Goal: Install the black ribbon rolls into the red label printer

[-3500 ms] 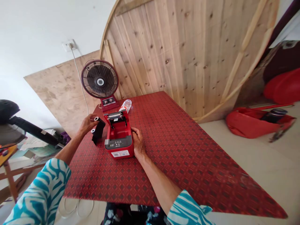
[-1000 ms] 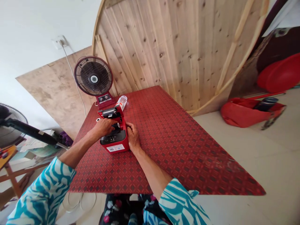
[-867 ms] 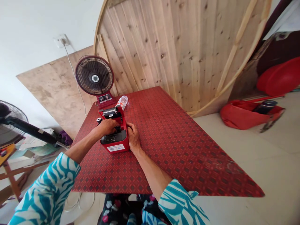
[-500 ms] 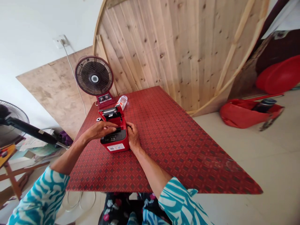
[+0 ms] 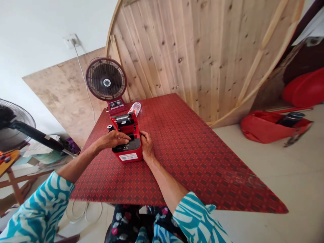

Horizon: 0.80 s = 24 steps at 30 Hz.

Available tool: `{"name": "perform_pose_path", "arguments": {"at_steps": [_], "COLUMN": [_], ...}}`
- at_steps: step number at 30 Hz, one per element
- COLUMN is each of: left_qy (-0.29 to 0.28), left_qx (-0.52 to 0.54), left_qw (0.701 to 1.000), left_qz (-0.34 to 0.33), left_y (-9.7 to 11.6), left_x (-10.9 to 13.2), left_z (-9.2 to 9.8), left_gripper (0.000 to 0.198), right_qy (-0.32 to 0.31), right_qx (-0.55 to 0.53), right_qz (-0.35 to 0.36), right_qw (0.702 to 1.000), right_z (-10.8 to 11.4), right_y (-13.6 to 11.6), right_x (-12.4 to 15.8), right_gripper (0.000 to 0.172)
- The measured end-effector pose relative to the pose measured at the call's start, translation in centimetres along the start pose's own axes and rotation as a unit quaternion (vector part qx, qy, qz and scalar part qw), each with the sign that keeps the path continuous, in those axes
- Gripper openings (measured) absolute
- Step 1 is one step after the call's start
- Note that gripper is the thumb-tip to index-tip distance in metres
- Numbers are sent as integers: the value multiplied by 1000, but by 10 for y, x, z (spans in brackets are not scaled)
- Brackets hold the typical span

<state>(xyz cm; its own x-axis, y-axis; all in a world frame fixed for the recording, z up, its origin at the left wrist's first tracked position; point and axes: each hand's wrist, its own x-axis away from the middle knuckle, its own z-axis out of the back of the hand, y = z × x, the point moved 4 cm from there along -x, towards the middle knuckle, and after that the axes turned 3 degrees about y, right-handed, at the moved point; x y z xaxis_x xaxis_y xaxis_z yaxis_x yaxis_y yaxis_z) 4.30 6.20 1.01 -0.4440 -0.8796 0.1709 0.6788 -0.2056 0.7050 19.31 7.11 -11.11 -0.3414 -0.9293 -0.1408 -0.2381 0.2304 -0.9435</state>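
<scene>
A red label printer (image 5: 140, 151) with a black top panel stands on the table, its lid (image 5: 123, 119) raised and tilted back. My left hand (image 5: 113, 138) reaches over it from the left. Its fingers lie stretched out across the panel by the open compartment, and what the fingertips touch inside is hidden. Against the printer's right side, my right hand (image 5: 147, 146) holds the casing with bent fingers. Just behind my left hand is a small dark cylinder (image 5: 109, 128) with a pale ring on its end, partly covered.
A table fan (image 5: 106, 81) and a lying clear plastic bottle (image 5: 136, 107) are behind the printer on the red patterned table (image 5: 192, 162). A round wooden board (image 5: 177, 50) leans at the back. On the right floor sits a red bag (image 5: 260, 126); another fan (image 5: 17, 125) stands left.
The view has shifted slightly, so the scene sits a little farther right. My left fingers have moved slightly over the panel. My right hand stays at the printer's side.
</scene>
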Motion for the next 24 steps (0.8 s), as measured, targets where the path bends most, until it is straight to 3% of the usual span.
{"name": "perform_pose_path", "arguments": {"at_steps": [12,15,20,24], "left_qy": [-53,-67,-139,-117], "left_qx": [55,45,-7,4], "left_qw": [996,996,990,993], "left_qz": [54,40,-3,7], "left_y": [-3,-1,4,1], "left_x": [-14,-17,-17,-16], "left_z": [10,14,13,11], "left_gripper": [33,28,23,23], "right_qy": [5,4,6,5], "right_qx": [4,8,-4,-10], "right_qz": [5,0,-2,-10], "right_qw": [1000,1000,1000,1000], "right_z": [0,0,0,0], "right_y": [-1,-1,0,2], "right_x": [0,0,0,0], "right_gripper": [29,30,28,29]}}
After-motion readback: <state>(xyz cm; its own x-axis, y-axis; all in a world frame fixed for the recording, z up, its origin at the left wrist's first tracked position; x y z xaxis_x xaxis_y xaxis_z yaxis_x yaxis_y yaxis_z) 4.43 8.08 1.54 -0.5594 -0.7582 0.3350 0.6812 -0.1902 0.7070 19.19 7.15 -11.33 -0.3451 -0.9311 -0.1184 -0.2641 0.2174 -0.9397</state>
